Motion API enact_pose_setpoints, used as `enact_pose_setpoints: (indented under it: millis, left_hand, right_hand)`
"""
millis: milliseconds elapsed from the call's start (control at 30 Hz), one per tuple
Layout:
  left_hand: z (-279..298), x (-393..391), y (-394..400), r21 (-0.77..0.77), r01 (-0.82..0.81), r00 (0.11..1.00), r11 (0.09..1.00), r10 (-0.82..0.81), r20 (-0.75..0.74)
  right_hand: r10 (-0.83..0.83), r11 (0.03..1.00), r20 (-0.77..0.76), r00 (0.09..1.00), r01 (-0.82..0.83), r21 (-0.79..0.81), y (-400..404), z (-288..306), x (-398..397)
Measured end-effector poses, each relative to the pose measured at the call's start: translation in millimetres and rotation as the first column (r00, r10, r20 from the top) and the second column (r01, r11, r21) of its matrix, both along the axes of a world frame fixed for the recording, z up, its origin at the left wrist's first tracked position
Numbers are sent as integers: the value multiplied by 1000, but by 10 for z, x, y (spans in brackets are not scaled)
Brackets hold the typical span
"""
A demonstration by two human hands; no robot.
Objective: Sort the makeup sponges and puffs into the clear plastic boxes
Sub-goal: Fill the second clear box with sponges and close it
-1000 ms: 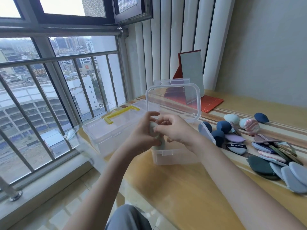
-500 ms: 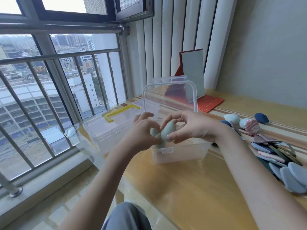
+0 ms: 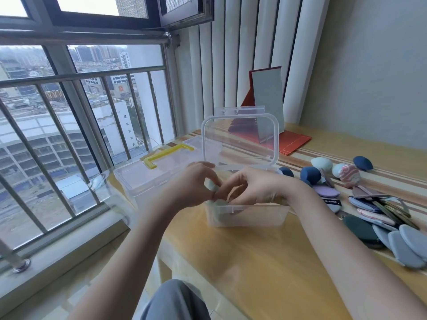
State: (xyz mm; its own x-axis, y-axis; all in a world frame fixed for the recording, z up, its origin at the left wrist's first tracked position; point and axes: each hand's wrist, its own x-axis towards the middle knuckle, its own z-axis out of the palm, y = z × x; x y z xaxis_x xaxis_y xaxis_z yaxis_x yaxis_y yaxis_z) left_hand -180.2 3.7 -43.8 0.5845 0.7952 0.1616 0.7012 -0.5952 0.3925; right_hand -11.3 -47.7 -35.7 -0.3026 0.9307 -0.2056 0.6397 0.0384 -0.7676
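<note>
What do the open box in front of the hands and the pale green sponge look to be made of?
Open box: clear, glossy rigid plastic, probably; the table shows through its walls and raised lid. Pale green sponge: matte and soft-looking, likely foam; mostly hidden by the left hand.

Pale mint egg-shaped sponge, clear plastic box, yellow handle on the other box, pink-swirl marbled sponge, navy sponges, red folding mirror stand, striped yellowish wooden table.
</note>
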Motion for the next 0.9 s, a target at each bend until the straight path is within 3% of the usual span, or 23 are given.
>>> enact_pose_setpoints:
  millis: [200,300,367,500,600,800,900]
  left_hand:
    - [-64,-10,43,-22,29,1000,999,-30,-11]
    - [-79,-60,45,-100,71,997,992,-68,32]
    - [-95,-83,28,-122,98,991,988,-86,100]
    - [-173,-79,-1,-107,91,974,990,-66,215]
    - [-227,-79,4,-109,90,968,990,-62,242]
    - [-416,-83,7,-188,128,902,974,-36,429]
    - [-471,-98,1,-245,148,858,958,-1,514]
  right_hand:
    - [-76,994,-71,995,81,71,38,-102,-84]
    - [-133,978,52,990,122,171,79,-145,-163]
    - [-117,988,73,990,108,111,55,-98,-131]
    - [-204,972,-52,978,196,-133,10,-65,-1]
    - [-273,953,-12,962,269,-140,31,-86,-14]
    - [-282,935,-133,950,241,-261,14,-64,-43]
    - [-346,920,-21,938,335,-202,38,-93,-30]
